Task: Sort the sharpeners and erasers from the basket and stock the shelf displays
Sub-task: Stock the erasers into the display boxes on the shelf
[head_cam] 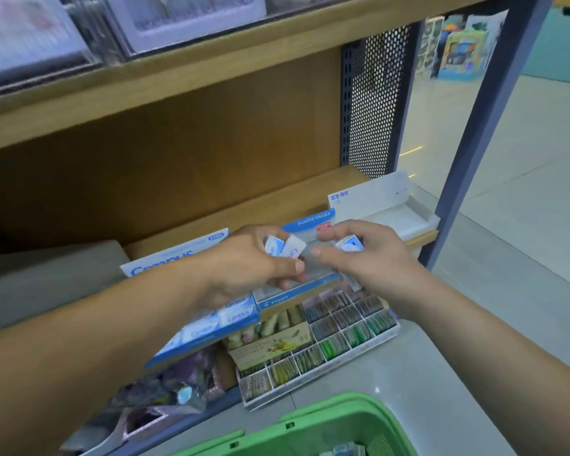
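Erasers [282,246] — two pinched in left hand [244,263], one gripped in right hand [374,258].

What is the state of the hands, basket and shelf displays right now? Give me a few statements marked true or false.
1. The left hand holds small white-and-blue erasers. True.
2. The right hand holds nothing. False: it grips an eraser of the same kind.
3. Both hands are above the blue display box. True.
4. The basket is red. False: it is green, at the bottom edge of the view.
5. A divided tray of coloured items lies below the display box. True.
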Tool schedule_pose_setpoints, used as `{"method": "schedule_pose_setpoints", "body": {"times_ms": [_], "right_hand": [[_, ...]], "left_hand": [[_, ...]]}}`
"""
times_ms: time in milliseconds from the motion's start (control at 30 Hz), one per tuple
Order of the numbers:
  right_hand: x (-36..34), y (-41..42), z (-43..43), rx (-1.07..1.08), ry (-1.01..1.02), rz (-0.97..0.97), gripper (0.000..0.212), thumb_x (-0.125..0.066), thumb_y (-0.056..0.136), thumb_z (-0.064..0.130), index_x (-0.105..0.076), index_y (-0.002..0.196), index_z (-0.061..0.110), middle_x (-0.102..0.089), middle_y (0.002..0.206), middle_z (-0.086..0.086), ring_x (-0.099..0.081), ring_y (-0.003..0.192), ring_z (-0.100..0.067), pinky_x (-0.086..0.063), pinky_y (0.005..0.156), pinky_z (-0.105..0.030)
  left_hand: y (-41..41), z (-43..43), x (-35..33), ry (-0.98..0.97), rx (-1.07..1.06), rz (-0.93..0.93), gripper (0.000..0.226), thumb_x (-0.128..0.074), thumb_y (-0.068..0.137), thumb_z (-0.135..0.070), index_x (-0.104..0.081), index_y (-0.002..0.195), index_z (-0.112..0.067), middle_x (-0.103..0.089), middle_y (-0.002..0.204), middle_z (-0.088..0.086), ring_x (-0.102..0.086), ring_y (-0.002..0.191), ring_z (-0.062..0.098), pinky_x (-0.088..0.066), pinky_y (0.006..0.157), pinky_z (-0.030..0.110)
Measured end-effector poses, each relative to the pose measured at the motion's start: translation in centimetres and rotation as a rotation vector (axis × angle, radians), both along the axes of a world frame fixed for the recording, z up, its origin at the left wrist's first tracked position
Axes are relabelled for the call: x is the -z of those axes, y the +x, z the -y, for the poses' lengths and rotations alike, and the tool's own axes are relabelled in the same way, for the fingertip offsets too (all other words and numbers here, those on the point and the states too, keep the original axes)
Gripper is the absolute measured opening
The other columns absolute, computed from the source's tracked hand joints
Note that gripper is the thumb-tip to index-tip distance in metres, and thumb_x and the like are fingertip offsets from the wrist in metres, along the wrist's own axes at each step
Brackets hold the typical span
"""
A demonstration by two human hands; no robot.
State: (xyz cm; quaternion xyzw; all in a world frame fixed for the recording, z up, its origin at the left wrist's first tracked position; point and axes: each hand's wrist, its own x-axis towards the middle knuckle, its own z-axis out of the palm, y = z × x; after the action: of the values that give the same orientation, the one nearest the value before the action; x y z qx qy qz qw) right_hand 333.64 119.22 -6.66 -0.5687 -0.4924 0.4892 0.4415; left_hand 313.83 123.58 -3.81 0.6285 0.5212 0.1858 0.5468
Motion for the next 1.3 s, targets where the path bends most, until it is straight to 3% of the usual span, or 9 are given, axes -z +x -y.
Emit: {"method": "schedule_pose_setpoints", "body": {"times_ms": [200,367,500,600,667,800,867,1100,1300], "right_hand": [[-1.4,-4.6,-0.2,-0.224,-0.047,-0.063,0.017,-0.083,0.082,0.035,-0.077,0.097,0.03,-0.063,0.068,-0.001,-0.056,0.052,-0.021,-0.038,0.047,-0.024],[-1.1,-8.8,-0.9,-0.255,-0.07,-0.041,0.016,-0.079,0.087,0.035,-0.071,0.096,0.024,-0.062,0.063,-0.001,-0.051,0.045,-0.015,-0.032,0.039,-0.019],[-0.7,-11.5,-2.2,-0.22,-0.089,-0.036,0.02,-0.081,0.085,0.036,-0.068,0.091,0.022,-0.061,0.064,-0.007,-0.054,0.045,-0.017,-0.034,0.043,-0.023],[-0.4,-12.4,-3.0,-0.217,-0.075,0.087,0.027,-0.085,0.079,0.04,-0.072,0.093,0.021,-0.065,0.069,-0.005,-0.054,0.045,-0.017,-0.036,0.042,-0.025],[-0.2,-12.0,-3.5,-0.203,-0.048,0.191,0.031,-0.087,0.076,0.041,-0.073,0.094,0.021,-0.075,0.087,-0.003,-0.053,0.047,-0.018,-0.038,0.041,-0.026],[-0.2,-10.3,-4.0,-0.232,-0.049,0.359,0.032,-0.088,0.075,0.038,-0.071,0.098,0.023,-0.069,0.072,-0.005,-0.051,0.043,-0.014,-0.037,0.043,-0.027],[0.0,-10.0,-4.0,-0.271,-0.027,0.413,0.033,-0.088,0.074,0.041,-0.07,0.098,0.026,-0.074,0.089,-0.008,-0.054,0.046,-0.016,-0.04,0.045,-0.028],[0.7,-11.0,-3.7,-0.391,0.03,0.457,0.034,-0.091,0.07,0.041,-0.073,0.096,0.029,-0.069,0.108,0.014,-0.062,0.062,0.008,-0.05,0.058,-0.021],[0.3,-12.4,-3.8,-0.318,-0.041,0.342,0.034,-0.09,0.071,0.041,-0.073,0.097,0.028,-0.07,0.07,-0.013,-0.056,0.05,-0.018,-0.04,0.043,-0.024]], "left_hand": [[-5.0,3.1,-2.3,0.011,-0.081,0.03,0.021,-0.078,0.086,-0.001,-0.074,0.106,-0.005,-0.076,0.095,0.021,-0.076,0.082,0.02,-0.053,0.06,0.018],[-8.4,3.8,-2.7,0.087,-0.224,-0.094,0.038,-0.088,0.077,-0.017,-0.072,0.111,-0.017,-0.078,0.084,0.001,-0.071,0.064,0.008,-0.041,0.046,0.023],[-11.3,2.4,-2.9,0.189,-0.251,-0.238,0.016,-0.081,0.087,-0.029,-0.075,0.101,-0.023,-0.076,0.076,-0.009,-0.064,0.054,-0.003,-0.039,0.048,0.02],[-14.0,0.7,-2.3,0.289,-0.237,-0.315,0.007,-0.082,0.086,-0.023,-0.079,0.091,-0.019,-0.078,0.081,-0.004,-0.07,0.067,0.0,-0.049,0.062,0.013],[-15.6,-0.2,-1.2,0.313,-0.208,-0.39,0.004,-0.082,0.086,-0.022,-0.079,0.086,-0.019,-0.078,0.076,-0.003,-0.073,0.068,0.009,-0.059,0.071,0.028],[-16.6,-1.9,1.1,0.384,-0.143,-0.529,0.008,-0.083,0.084,-0.024,-0.078,0.078,-0.022,-0.067,0.058,-0.019,-0.064,0.058,0.001,-0.057,0.074,0.033],[-16.2,-2.5,1.7,0.415,-0.113,-0.565,0.009,-0.083,0.085,-0.025,-0.078,0.078,-0.022,-0.065,0.057,-0.018,-0.062,0.061,0.0,-0.056,0.079,0.032],[-16.8,-3.7,0.4,0.43,0.086,-0.775,0.002,-0.079,0.086,-0.023,-0.079,0.087,-0.021,-0.075,0.088,-0.011,-0.069,0.089,0.009,-0.057,0.086,0.036],[-18.0,-3.5,1.0,0.398,0.193,-0.944,0.007,-0.08,0.083,-0.03,-0.077,0.077,-0.03,-0.071,0.092,-0.015,-0.065,0.094,0.01,-0.057,0.087,0.041]]}}
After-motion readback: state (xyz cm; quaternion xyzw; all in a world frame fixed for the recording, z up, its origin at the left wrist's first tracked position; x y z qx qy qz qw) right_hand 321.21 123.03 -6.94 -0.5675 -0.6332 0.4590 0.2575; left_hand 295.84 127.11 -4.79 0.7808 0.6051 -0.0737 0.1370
